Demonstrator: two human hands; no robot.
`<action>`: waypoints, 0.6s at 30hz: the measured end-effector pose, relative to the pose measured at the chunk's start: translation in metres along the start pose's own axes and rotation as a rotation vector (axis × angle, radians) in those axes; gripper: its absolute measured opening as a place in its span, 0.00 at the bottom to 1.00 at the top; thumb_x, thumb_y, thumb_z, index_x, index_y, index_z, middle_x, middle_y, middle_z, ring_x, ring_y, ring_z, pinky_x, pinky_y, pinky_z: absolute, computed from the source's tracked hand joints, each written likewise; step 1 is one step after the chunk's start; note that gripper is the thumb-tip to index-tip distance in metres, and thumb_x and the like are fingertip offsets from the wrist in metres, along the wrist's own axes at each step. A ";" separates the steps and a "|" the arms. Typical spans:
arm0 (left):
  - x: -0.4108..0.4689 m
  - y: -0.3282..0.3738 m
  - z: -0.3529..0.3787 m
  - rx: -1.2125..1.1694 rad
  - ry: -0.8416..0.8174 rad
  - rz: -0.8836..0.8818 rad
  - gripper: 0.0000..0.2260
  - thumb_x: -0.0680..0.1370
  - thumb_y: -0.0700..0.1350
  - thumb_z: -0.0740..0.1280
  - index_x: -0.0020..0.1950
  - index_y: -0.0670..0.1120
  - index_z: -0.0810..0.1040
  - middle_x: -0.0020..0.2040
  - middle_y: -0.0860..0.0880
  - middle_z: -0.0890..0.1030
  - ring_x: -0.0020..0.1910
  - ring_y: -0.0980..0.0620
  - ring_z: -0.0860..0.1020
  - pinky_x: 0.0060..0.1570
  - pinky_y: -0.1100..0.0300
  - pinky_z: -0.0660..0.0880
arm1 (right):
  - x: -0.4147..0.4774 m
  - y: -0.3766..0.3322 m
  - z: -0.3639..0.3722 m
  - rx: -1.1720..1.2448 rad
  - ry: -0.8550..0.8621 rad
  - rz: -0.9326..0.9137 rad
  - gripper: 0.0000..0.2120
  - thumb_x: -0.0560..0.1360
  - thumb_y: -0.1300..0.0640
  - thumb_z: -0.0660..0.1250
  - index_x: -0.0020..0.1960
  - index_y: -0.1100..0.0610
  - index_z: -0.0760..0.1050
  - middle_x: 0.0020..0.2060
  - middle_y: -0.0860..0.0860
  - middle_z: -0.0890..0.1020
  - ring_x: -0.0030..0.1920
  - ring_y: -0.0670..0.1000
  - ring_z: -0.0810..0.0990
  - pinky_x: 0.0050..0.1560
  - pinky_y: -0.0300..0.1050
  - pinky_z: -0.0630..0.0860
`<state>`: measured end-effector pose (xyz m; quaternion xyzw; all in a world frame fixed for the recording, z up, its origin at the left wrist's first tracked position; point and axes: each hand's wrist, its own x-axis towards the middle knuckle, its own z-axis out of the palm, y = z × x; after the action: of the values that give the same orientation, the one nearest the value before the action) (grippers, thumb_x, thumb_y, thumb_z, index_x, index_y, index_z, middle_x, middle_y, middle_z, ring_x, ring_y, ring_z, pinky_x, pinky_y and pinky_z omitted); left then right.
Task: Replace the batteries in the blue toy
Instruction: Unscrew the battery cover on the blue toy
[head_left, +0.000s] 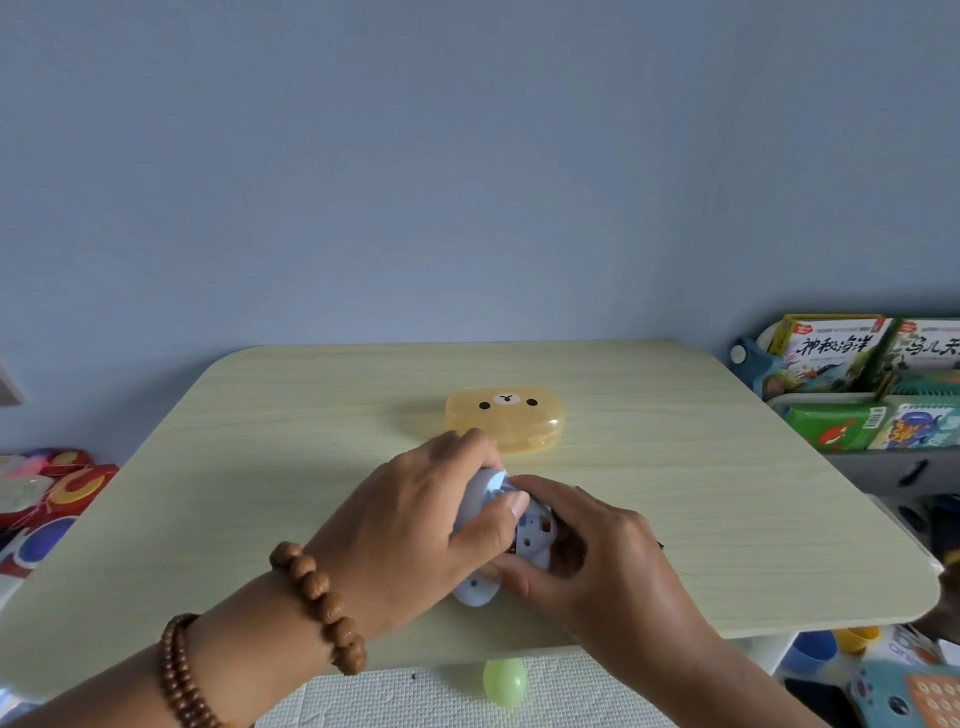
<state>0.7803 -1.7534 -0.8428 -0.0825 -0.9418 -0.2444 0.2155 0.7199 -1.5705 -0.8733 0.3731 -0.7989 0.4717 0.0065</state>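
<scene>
The left hand (415, 519) and right hand (597, 556) both curl around the pale blue toy (535, 535), which is held between them. Its long axis runs away from the person, with the near end low at the table (727, 493). A yellow bear-face case (506, 415) lies just beyond the left knuckles.

The left hand (415, 519) (thumb on top) is curling over the blue toy (537, 540); the right hand (597, 556) is gripping it from the side.

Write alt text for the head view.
The left hand and right hand grip a small pale blue toy on a light wooden table. A yellow bear-face box lies just behind them; picture books stand at far right.
</scene>
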 end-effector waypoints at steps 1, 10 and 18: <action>0.000 -0.002 0.000 0.020 0.033 0.039 0.13 0.78 0.61 0.58 0.49 0.52 0.72 0.52 0.53 0.81 0.49 0.53 0.80 0.45 0.52 0.79 | 0.000 0.000 0.000 -0.007 0.004 0.002 0.20 0.68 0.44 0.79 0.55 0.31 0.77 0.47 0.36 0.85 0.48 0.44 0.84 0.44 0.32 0.77; 0.005 -0.019 -0.032 -0.167 0.191 -0.089 0.15 0.78 0.61 0.60 0.51 0.51 0.78 0.46 0.56 0.79 0.41 0.61 0.78 0.39 0.74 0.70 | 0.002 0.012 0.006 -0.015 0.009 0.031 0.20 0.65 0.41 0.77 0.54 0.28 0.77 0.47 0.37 0.86 0.49 0.40 0.85 0.47 0.40 0.82; -0.034 -0.087 -0.092 -0.150 -0.187 -0.227 0.18 0.70 0.61 0.74 0.59 0.62 0.80 0.60 0.58 0.72 0.65 0.52 0.76 0.65 0.51 0.75 | 0.004 0.014 0.007 -0.002 -0.018 0.072 0.35 0.60 0.28 0.73 0.63 0.41 0.80 0.48 0.41 0.88 0.48 0.36 0.85 0.46 0.32 0.82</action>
<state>0.8216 -1.8759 -0.8227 -0.0137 -0.9401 -0.3283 0.0910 0.7109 -1.5737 -0.8863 0.3483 -0.8123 0.4674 -0.0174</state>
